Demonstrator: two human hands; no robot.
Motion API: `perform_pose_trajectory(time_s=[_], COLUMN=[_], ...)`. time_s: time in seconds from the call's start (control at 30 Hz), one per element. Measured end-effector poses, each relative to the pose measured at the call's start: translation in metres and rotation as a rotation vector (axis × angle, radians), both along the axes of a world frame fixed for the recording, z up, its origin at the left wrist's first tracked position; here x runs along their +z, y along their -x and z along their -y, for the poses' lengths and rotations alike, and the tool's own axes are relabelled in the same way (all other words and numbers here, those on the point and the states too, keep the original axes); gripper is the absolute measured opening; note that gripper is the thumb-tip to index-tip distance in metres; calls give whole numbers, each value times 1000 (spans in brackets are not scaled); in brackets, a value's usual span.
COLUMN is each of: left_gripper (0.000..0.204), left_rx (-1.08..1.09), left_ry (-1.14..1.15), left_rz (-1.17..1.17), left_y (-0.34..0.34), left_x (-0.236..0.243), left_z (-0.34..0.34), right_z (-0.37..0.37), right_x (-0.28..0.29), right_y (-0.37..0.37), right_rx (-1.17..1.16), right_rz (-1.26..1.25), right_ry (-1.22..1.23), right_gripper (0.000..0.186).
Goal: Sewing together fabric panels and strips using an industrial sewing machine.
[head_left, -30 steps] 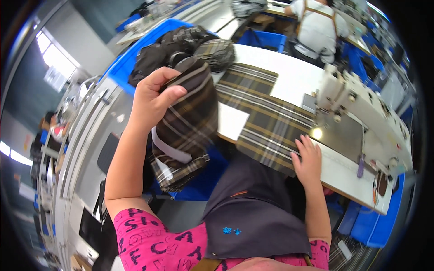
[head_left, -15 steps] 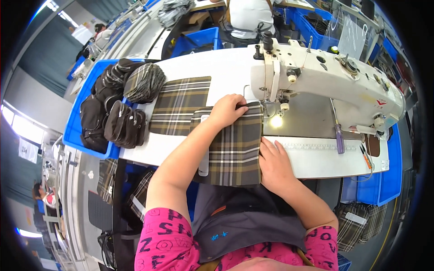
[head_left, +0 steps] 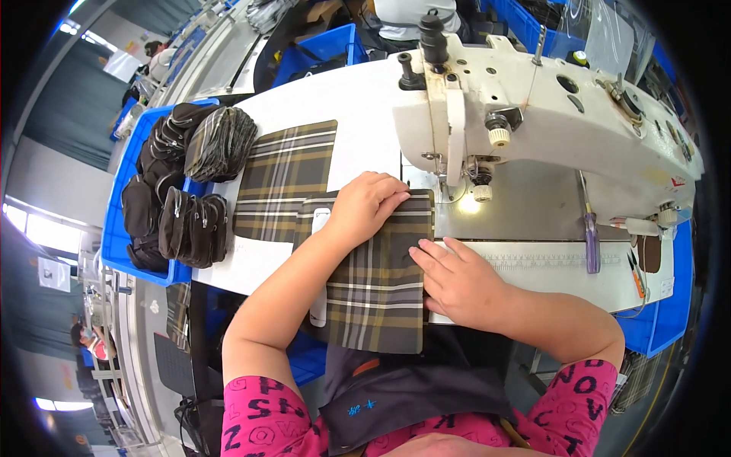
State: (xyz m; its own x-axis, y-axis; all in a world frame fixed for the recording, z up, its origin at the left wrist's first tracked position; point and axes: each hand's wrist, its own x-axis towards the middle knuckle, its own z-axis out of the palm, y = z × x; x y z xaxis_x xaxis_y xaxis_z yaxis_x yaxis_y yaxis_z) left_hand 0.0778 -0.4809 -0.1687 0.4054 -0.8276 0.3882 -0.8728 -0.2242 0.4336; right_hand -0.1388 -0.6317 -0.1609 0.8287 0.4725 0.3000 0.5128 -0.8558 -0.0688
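Observation:
A plaid fabric panel (head_left: pixel 381 293) in dark grey, olive and white lies on the sewing table, its near end hanging over the front edge. My left hand (head_left: pixel 365 209) has its fingers curled and closed on the panel near its far edge. My right hand (head_left: pixel 461 282) rests on the panel's right edge with fingers stretched out and lying flat. Just right of the panel's far corner is the needle area of a white sewing machine (head_left: pixel 548 114), lit by a small lamp. A pale strip (head_left: pixel 320 228) lies along the panel's left side, partly under my left forearm.
Another plaid piece (head_left: pixel 285 175) lies flat to the left. Beyond it, a blue bin (head_left: pixel 114 228) holds dark zippered pouches (head_left: pixel 194 228). A purple-handled screwdriver (head_left: pixel 592 244), a ruler strip (head_left: pixel 533 260) and orange-handled snips (head_left: pixel 638 278) lie at the right.
My right hand has moved from beside the panel's edge up onto its surface. The panel has shifted a little nearer me and away from the needle. The view has moved closer.

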Motion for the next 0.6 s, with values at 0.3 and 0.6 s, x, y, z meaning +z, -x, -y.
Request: perform_pose_trajectory(time_s=[0.3,0.6], left_gripper=[19,12], left_rx=[84,150], left_ry=[-325,-317], left_rz=[-81,-274], left_y=[2,-2], left_x=[21,18], left_z=[24,23], right_z=[-4,-5], right_x=[-8,-10], right_y=[6,6], right_rx=[13,-13], right_rz=[76,75], right_ry=[-40,-53], right_gripper=[32,38])
